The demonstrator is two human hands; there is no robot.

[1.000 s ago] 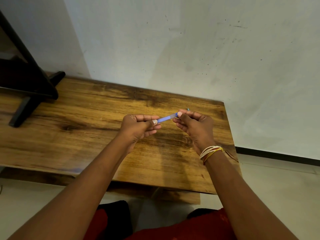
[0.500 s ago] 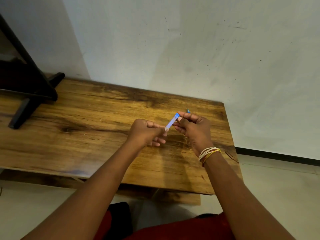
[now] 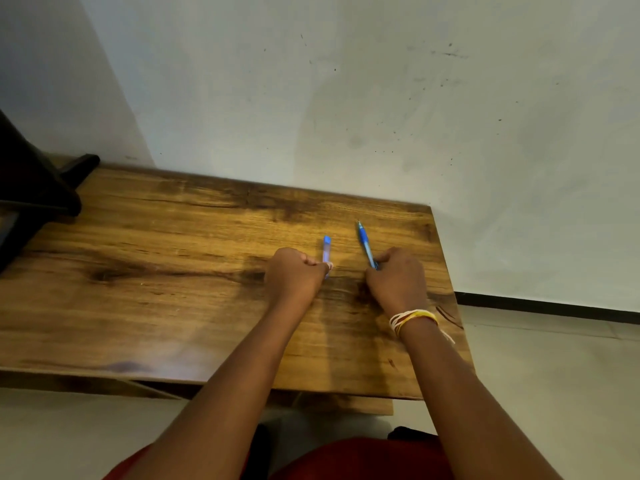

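Pale scuffed wall (image 3: pixel 381 98), wooden tabletop (image 3: pixel 156 299) against it. I see left hand (image 3: pixel 294 275) clenched round blue cap (image 3: pixel 326 249), right hand (image 3: pixel 396 278) gripping blue pen (image 3: pixel 365 245), tip pointing away. Both near tabletop's far right corner, apart. My read: pen uncapped. Grip firm, tip clear of wood. Pen's rear and cap's mouth buried in fists. Whether hands touch tabletop is unclear.

Uncapped blue pen (image 3: pixel 364 245), tip away; translucent blue cap (image 3: pixel 327 250) (apart) alongside.

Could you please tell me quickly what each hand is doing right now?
Left hand: closed, gripping a translucent blue tube.
Right hand: closed, gripping a blue pen.
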